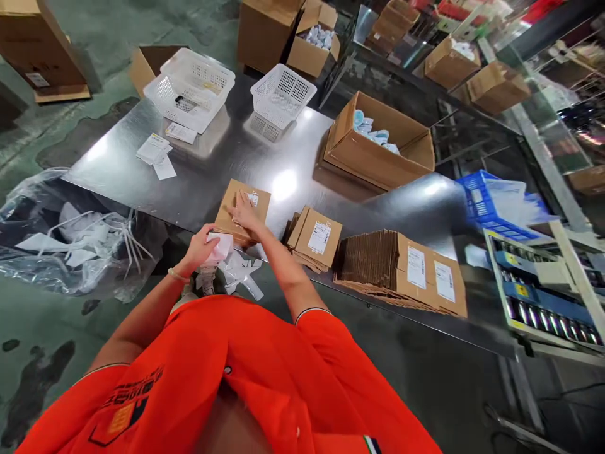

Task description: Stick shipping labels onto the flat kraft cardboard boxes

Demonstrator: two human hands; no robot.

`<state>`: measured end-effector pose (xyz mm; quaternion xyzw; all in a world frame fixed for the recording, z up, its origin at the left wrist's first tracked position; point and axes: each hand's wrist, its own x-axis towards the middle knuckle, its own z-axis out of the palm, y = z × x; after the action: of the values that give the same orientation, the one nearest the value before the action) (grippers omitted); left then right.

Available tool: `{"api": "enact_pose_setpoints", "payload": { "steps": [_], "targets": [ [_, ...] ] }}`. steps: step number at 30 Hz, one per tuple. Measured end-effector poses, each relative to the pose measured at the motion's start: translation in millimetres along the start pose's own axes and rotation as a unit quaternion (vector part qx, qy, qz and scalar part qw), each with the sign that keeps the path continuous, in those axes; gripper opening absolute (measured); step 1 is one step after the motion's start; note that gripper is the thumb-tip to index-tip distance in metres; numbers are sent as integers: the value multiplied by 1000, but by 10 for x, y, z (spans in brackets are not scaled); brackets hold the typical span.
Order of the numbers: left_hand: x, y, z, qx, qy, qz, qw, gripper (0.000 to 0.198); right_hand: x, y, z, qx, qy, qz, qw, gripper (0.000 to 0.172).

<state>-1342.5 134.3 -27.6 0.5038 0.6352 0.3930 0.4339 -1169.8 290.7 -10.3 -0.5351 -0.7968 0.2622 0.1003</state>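
Note:
My left hand [200, 248] is closed on a strip of white labels [220, 247] that hangs over the table's front edge. Fingers spread, my right hand [244, 212] lies flat over a white label on the top of a small stack of flat brown cardboard boxes [229, 199]. To the right of that stack sits another short pile of labelled flat boxes [308, 242]. Farther right, a long row of folded boxes [378, 261] leans over, with white labels on the front ones. Crumpled white backing paper [240, 272] hangs below my hands.
White plastic baskets [283, 98] and loose paper slips [155, 151] occupy the steel table's [208, 180] far left. An open carton [378, 154] of white-and-blue items stands at the back. Left is a plastic bag of scrap [80, 239]; right, a blue crate [491, 205].

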Motion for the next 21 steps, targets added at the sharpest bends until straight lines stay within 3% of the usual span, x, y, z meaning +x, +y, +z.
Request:
{"api": "enact_pose_setpoints", "payload": {
  "steps": [3, 6, 9, 14, 21],
  "targets": [
    [139, 96, -29, -1, -12, -16, 1000, 70, 174, 251, -289, 103, 52, 14, 993, 51],
    [229, 132, -41, 47, -14, -19, 999, 77, 280, 380, -425, 125, 107, 10, 986, 45],
    [296, 160, 1, 99, -12, -10, 995, 75, 249, 307, -291, 76, 86, -16, 993, 46],
    [326, 212, 100, 224, -38, -8, 974, 61, 23, 80, 43, -65, 27, -36, 997, 62],
    [283, 349, 154, 331, -70, -33, 941, 68, -56, 36, 92, -117, 28, 7, 993, 89]
  ]
}}
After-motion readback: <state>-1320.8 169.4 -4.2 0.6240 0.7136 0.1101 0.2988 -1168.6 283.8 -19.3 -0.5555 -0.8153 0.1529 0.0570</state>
